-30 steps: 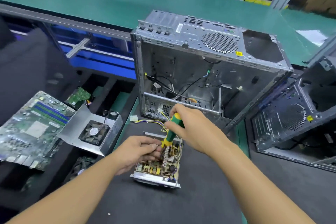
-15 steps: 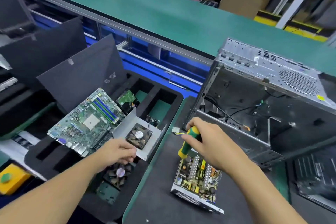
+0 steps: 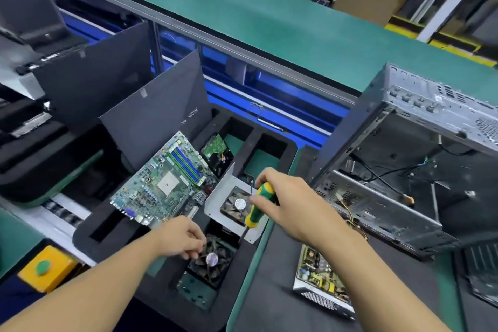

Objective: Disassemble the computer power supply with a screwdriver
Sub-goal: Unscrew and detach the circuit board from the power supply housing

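Hiding half the power supply is my right arm. My right hand grips the screwdriver. My left hand pinches something tiny over the tray with fans in it.

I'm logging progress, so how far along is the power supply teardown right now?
Done: the open silver power supply shows its bare circuit board, and its grey cover with fan lies aside. In hand: the right hand grips the green-yellow screwdriver; the left hand reaches into the black tray. Left: the board is unremoved.

motherboard left | power supply right | case behind
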